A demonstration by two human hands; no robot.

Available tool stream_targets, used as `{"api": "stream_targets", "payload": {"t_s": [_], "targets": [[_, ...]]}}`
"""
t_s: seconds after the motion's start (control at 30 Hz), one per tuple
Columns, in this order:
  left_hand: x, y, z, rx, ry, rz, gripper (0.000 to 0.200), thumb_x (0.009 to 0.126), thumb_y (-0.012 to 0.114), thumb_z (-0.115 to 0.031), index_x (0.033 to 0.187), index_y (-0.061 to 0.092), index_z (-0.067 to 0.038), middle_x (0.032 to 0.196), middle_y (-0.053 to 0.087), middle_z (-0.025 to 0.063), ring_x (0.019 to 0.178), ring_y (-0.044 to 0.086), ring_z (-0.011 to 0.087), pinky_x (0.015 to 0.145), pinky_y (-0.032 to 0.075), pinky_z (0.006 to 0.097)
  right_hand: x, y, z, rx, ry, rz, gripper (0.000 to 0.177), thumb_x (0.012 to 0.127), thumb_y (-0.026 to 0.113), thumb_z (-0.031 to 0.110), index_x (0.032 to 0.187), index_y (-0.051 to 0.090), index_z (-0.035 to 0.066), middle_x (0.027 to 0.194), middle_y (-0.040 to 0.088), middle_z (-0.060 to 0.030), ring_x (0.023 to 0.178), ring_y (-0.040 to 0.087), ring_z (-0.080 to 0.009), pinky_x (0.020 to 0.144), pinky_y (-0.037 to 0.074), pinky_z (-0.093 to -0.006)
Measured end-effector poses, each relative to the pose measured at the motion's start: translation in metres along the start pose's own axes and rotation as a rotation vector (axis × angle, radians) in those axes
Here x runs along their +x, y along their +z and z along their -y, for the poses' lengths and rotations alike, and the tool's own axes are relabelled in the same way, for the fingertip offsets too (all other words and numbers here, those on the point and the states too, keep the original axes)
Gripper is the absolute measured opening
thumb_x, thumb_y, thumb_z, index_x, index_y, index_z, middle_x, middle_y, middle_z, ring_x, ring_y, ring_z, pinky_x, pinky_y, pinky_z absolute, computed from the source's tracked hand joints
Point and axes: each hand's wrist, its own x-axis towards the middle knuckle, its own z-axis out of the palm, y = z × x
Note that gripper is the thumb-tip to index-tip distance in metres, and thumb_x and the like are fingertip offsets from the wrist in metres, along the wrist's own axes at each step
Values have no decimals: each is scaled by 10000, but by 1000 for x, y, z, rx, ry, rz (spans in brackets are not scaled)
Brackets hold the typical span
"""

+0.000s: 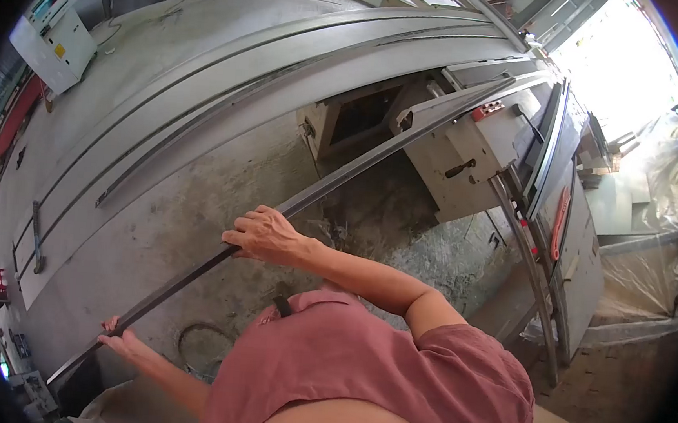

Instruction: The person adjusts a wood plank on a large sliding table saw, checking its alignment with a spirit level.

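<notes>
A long, narrow dark metal bar (358,163) runs diagonally across the head view, from the lower left to the machine at the upper right. Near its middle, my right hand (265,235) is closed over it from above, fingers curled around the far edge. Farther down toward the lower-left end, my left hand (122,339) grips the bar with the thumb and fingers on either side. The bar's far end lies over the top of a grey machine (468,162) with a black handle on its side.
A long light panel (279,54) with dark rails curves across the back. At the far left stands a white control box (56,46) with a screen. A red-handled tool (561,223) lies on the machine's right side, near clear plastic sheeting (649,272). The concrete floor is stained.
</notes>
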Motion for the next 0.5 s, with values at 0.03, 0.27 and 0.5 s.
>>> {"api": "stream_targets", "payload": {"t_s": [0.03, 0.27, 0.5], "targets": [[3, 3, 2, 8, -17, 39, 605, 924, 265, -593, 889, 472, -25, 661, 371, 25, 600, 377, 170, 551, 369, 302, 1, 5, 3, -7, 12, -4, 341, 717, 701, 312, 992, 580, 151, 838, 573, -32, 855, 582, -218, 787, 428, -369], [13, 22, 20, -51, -5, 12, 683, 905, 231, -637, 921, 491, -5, 647, 341, 11, 587, 336, 150, 533, 332, 265, 5, 28, 1, -45, 80, 18, 349, 743, 691, 350, 1018, 600, 156, 913, 606, -48, 906, 581, -234, 851, 408, -377], [21, 47, 23, -23, -5, 193, 750, 882, 222, -672, 964, 481, 27, 637, 324, 1, 568, 310, 124, 517, 313, 240, -16, -26, -19, -134, 40, -273, 424, 780, 651, 400, 1117, 589, 149, 1023, 587, -74, 961, 558, -275, 871, 420, -405]]}}
